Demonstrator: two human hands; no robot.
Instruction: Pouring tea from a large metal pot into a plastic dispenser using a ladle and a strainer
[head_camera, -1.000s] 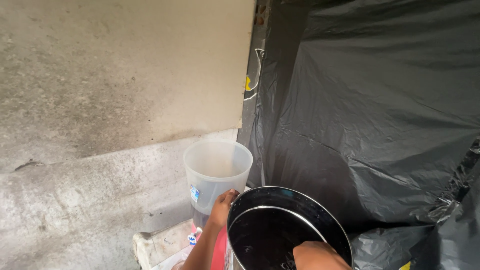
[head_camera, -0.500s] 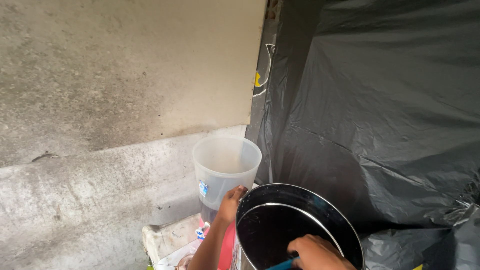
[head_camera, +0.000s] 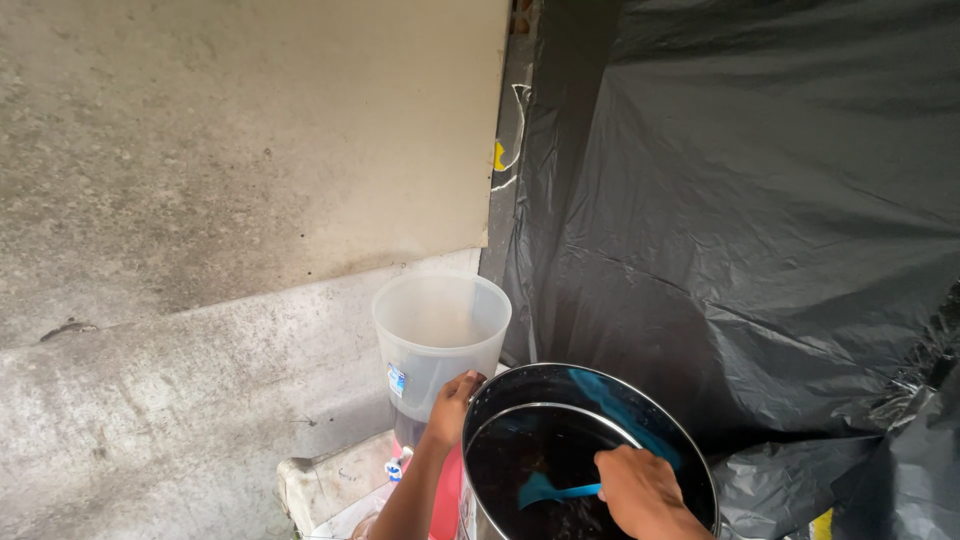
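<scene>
A blue spoon (head_camera: 555, 491) now shows, right hand (head_camera: 640, 490) clamped on it; left hand (head_camera: 452, 405) grips the pot (head_camera: 640, 400) rim at nine o'clock (hard stirring could slop dark liquid over).

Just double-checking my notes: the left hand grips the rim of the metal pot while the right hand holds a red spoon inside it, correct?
Not quite: the spoon is blue, not red, as the head view shows. The left hand does grip the rim of the metal pot, and the right hand holds the spoon inside it.

Soft, even daylight falls on the pale concrete wall (head_camera: 230, 150) at left, which looks bright and slightly washed out. The black plastic sheeting (head_camera: 740, 200) at right shows dull sheen on its creases. The dark pot (head_camera: 590, 450) interior stays murky. Focus is sharp.
</scene>
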